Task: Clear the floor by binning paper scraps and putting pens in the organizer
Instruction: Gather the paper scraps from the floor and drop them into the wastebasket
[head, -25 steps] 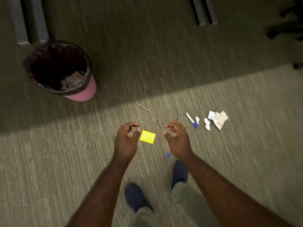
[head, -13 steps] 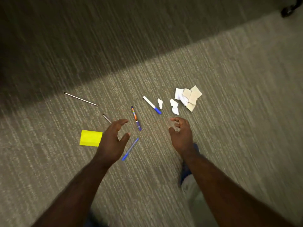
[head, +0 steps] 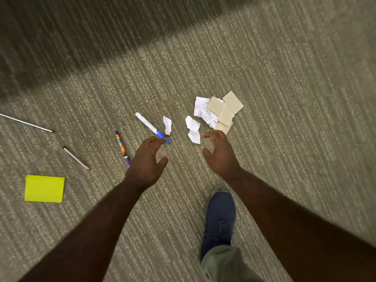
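Left hand: spread empty above the carpet, fingertips over the blue cap of the marker.
Right hand: empty, fingers curled apart, just beside the torn scrap and near the paper pile.
Small scrap: lay just right of the marker.
Patterned pen: lay left of the left hand.
Pencil, thin rod: lay farther left, apart.
Yellow pad: lay flat, lower left.
Shoe: stood between the forearms.
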